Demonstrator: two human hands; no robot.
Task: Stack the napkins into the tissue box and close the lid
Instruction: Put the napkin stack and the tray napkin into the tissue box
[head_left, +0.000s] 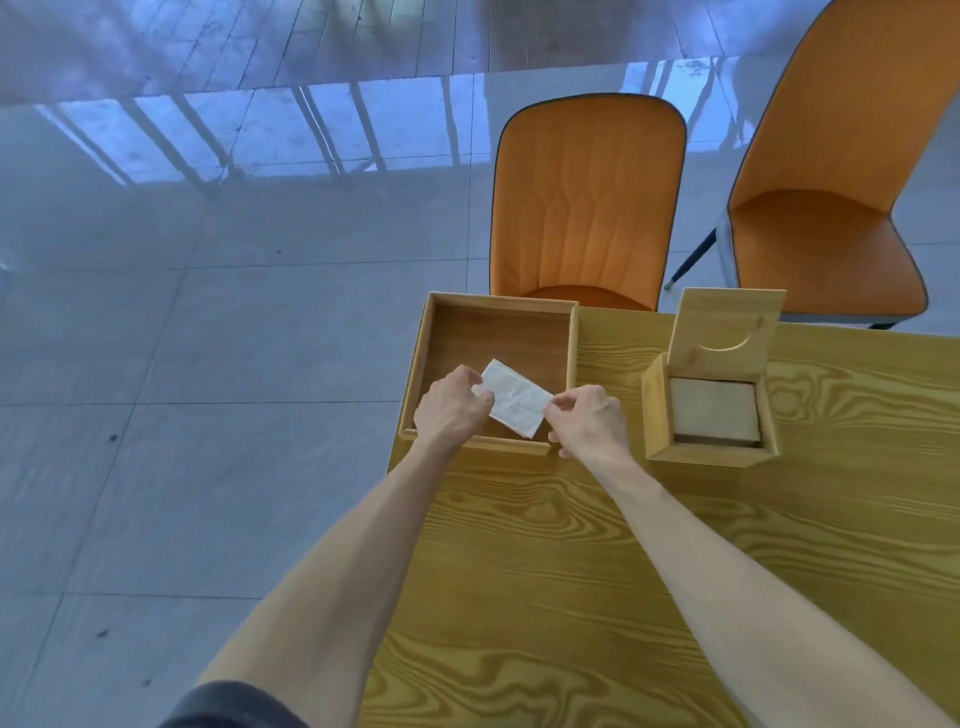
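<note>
Wooden table (675, 571), left hand (451, 408) and right hand (589, 418) each pinching a white napkin (514, 402) over an open tray (423, 364)

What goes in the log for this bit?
hands: left, right hold napkin | over tray | tissue box lid open
</note>
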